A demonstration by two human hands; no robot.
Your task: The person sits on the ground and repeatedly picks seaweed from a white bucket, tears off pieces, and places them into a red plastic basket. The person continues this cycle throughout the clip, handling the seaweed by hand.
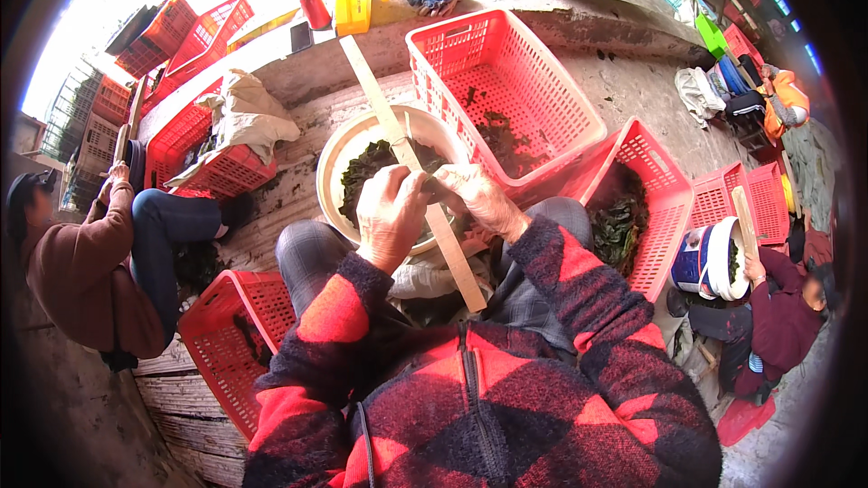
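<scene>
A narrow wooden board (453, 254) lies slantwise across a round white bucket (328, 173) between my knees. Dark green leaves, seaweed by their look, (363, 161) fill part of the bucket. Over the board, my left hand (389, 211) and my right hand (480, 195) meet with fingertips pinched on a small dark strip (434, 190), probably of the same leaf. The fingers cover most of that strip. A pale sack (434, 279) is bunched under the bucket's near side.
A large red plastic crate (556, 105) with some dark leaves stands ahead right. Another red crate (668, 217), fuller, is beside my right knee; a third crate (234, 346) is at my left. Co-workers sit left (81, 271) and right (790, 315). A red thermos (314, 5) stands on the ledge.
</scene>
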